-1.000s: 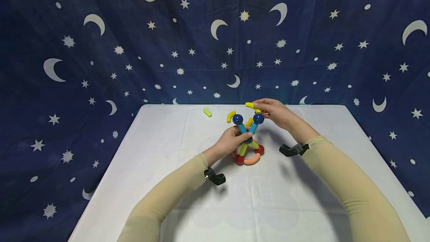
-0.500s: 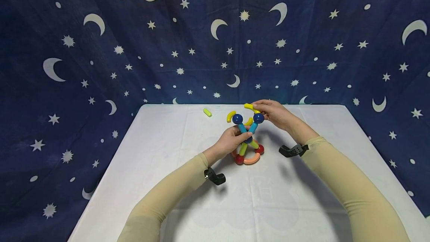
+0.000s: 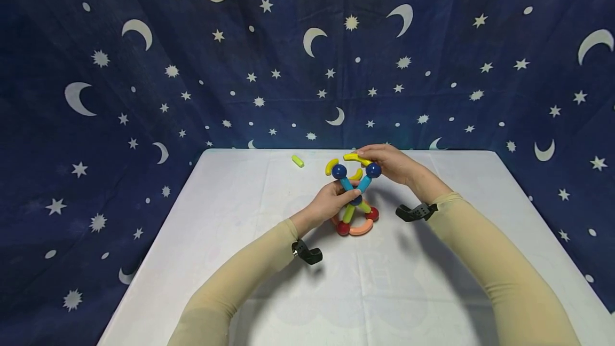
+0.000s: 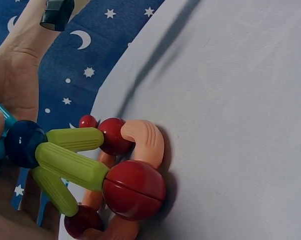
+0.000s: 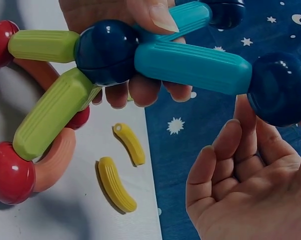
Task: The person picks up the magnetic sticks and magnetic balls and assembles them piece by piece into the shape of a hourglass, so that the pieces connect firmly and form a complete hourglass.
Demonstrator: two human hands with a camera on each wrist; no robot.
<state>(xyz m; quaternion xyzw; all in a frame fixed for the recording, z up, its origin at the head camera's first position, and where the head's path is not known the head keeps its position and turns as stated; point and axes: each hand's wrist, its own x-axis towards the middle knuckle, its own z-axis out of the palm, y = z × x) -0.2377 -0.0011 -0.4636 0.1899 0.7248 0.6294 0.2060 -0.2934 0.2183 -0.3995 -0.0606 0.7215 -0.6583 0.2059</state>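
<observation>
My left hand (image 3: 326,204) grips a magnetic stick-and-ball construction around its middle navy ball (image 5: 107,52) and the turquoise rods (image 5: 193,67). Green rods (image 4: 73,165) slope down from that ball to red balls (image 4: 134,190), joined in a ring by orange curved rods (image 4: 144,142) on the table. The two turquoise rods spread upward in a V, each topped by a navy ball (image 3: 339,171). At the right-hand top ball (image 3: 373,170), my right hand (image 3: 391,165) pinches a yellow curved rod (image 3: 354,157); its thumb and forefinger grip is hidden in the right wrist view.
Two loose yellow curved rods (image 5: 116,185) lie behind the construction on the white table (image 3: 250,212). Farther left, near the back edge, is a short lime-green rod (image 3: 298,160). A dark blue moon-and-star cloth (image 3: 288,57) hangs behind.
My right hand has shifted slightly left and down, bringing the yellow curved rod lower and leftward across the top. The right-hand top ball sits slightly farther right. My left hand holds its place.
</observation>
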